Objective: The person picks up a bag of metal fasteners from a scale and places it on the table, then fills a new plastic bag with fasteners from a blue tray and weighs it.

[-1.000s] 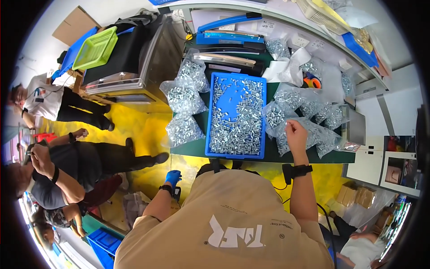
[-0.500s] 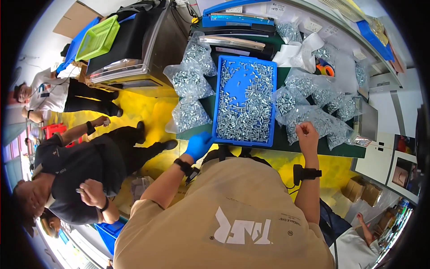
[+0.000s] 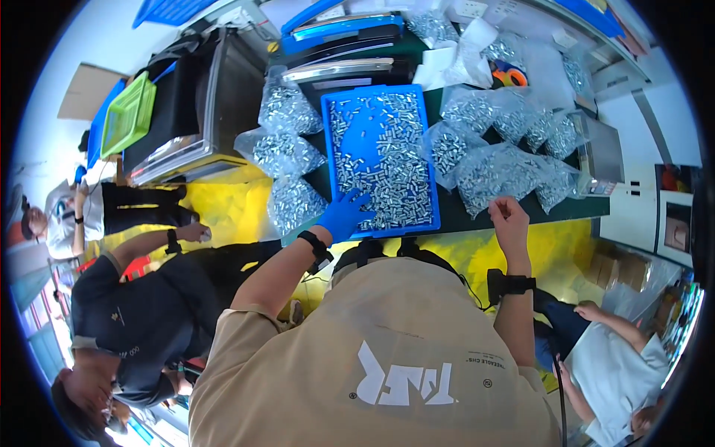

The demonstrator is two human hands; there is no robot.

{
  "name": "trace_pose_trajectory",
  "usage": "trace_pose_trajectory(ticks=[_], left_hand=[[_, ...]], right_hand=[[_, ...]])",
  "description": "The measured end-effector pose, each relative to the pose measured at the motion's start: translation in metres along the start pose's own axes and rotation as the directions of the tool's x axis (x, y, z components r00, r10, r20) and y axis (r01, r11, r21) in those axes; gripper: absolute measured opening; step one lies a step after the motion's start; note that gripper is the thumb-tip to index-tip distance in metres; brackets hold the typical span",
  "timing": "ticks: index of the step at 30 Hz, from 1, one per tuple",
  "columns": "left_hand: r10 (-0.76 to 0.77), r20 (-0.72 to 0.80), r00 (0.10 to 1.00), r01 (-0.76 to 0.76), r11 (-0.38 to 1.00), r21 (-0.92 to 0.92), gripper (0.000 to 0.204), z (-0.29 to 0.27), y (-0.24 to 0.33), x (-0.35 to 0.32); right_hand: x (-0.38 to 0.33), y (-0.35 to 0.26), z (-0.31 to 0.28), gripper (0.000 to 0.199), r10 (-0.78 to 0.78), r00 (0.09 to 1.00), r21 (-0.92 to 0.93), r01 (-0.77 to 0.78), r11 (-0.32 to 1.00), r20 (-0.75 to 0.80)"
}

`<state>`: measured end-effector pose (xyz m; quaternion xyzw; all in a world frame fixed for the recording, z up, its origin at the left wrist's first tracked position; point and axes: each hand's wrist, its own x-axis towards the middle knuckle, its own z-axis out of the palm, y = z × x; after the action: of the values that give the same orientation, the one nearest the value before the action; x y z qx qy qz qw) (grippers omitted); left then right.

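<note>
Gloved left hand [image 3: 344, 216] (fingers spread) on blue tray [image 3: 380, 160], lengthwise away; right hand [image 3: 509, 216] clenched.

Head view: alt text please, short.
A person's blue-gloved left hand rests on small silvery metal parts in a blue tray, while the bare right hand sits loosely curled beside clear bags of parts on a green bench. Other people stand at left.
</note>
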<state>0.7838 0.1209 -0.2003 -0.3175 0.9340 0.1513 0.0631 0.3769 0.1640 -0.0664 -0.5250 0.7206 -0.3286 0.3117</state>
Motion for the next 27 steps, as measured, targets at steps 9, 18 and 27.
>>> trace_pose_trajectory(ticks=[9, 18, 27], left_hand=[[-0.007, 0.038, 0.999, 0.007, 1.000, 0.020, 0.051, -0.010, -0.014, 0.021], [-0.421, -0.104, 0.901, 0.372, 0.874, -0.313, 0.047, -0.012, -0.024, 0.072], [-0.015, -0.170, 0.985, -0.029, 0.968, -0.250, 0.051, -0.025, 0.018, 0.058]], right_hand=[[-0.006, -0.002, 0.001, 0.014, 0.023, 0.998, 0.031, -0.021, 0.999, -0.054], [0.005, -0.028, 0.009, 0.015, -0.019, 1.000, -0.056, 0.018, 0.998, -0.020], [-0.009, -0.038, 0.011, 0.016, -0.086, 0.995, -0.178, 0.075, 0.981, -0.052]])
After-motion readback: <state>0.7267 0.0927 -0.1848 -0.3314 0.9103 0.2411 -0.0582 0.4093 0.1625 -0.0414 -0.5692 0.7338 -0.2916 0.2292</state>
